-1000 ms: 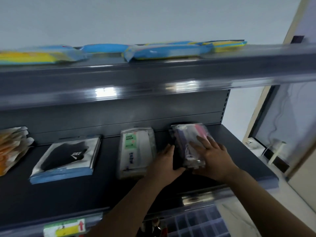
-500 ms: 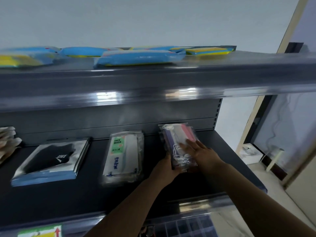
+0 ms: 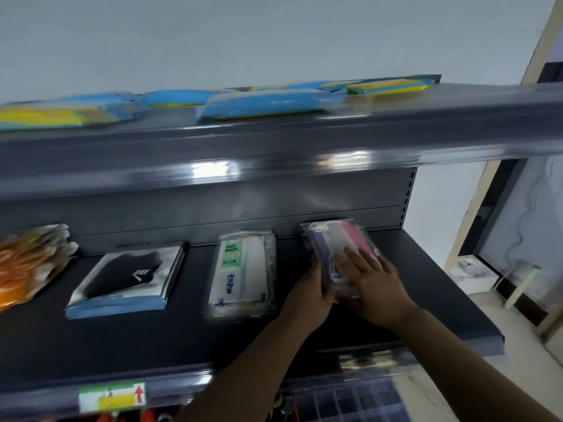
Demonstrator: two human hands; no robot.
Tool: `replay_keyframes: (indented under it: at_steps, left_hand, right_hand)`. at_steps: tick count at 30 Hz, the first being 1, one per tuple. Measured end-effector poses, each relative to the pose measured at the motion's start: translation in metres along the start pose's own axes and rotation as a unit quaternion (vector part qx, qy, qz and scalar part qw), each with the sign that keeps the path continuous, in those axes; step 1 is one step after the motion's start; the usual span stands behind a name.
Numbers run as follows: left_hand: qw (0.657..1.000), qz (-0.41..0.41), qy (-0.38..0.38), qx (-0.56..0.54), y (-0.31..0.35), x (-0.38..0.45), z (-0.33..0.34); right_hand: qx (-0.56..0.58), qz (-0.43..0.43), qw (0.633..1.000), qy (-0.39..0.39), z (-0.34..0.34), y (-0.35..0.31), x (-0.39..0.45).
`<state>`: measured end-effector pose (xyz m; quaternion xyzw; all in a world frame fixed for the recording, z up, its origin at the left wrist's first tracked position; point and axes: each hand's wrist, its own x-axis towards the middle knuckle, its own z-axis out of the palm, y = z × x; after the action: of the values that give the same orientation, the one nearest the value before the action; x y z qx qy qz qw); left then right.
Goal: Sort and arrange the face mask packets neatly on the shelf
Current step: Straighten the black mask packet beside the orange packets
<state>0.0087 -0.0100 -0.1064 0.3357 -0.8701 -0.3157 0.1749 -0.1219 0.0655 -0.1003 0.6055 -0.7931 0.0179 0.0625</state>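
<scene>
your right hand [image 3: 370, 277] lies flat on top of the clear packet of purple, white and pink masks [image 3: 338, 248], fingers straight and spread, pressing it onto the dark shelf [image 3: 426, 287]. your left hand [image 3: 310, 295] sits against the packet's left edge, fingers along its side; whether the thumb curls under it cannot be told from this view. the packet lies at the right end of the shelf, its far end close to the back panel, tilted slightly to the left.

against the frame half a second ago, both hands remain on the same packet and the packet has not visibly shifted along the shelf; the right hand's fingers now spread wider over its top. a second ago the hands held much the same position.

to the left, apart from your hands, the white packet marked "face mask" [image 3: 242, 272] lies flat, unchanged. further left is the black mask in a silver and blue packet [image 3: 128, 278], then the orange packets [image 3: 27, 266] at the frame's left edge. blue and yellow packets [image 3: 268, 102] lie along the upper shelf [image 3: 274, 150]. a green and yellow label [image 3: 111, 397] sits on the lower shelf's front rail. the picture is somewhat blurred.
</scene>
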Motion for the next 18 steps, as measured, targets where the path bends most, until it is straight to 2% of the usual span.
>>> replay_keyframes:
  at_steps: [3,7,9,11,13,18]
  left_hand:
    - [0.996,0.029,0.067,0.048,-0.017,-0.015,-0.029]
    - [0.984,0.049,0.149,0.088,-0.056,-0.049,-0.085]
    - [0.977,0.021,0.176,0.116,-0.083,-0.067,-0.113]
    - [0.97,-0.028,0.199,0.136,-0.112,-0.084,-0.138]
    - [0.964,-0.077,0.211,0.146,-0.143,-0.1,-0.159]
    - [0.951,-0.168,0.185,0.183,-0.216,-0.13,-0.196]
  right_hand:
    - [0.033,-0.04,0.994,0.093,-0.002,-0.031,0.013]
    - [0.121,-0.097,0.98,0.124,-0.02,-0.104,0.029]
    - [0.136,-0.119,0.972,0.149,-0.026,-0.143,0.035]
    - [0.178,-0.139,0.967,0.117,-0.027,-0.181,0.042]
    - [0.199,-0.153,0.966,0.052,-0.021,-0.216,0.047]
    - [0.153,-0.157,0.975,-0.026,-0.004,-0.292,0.065]
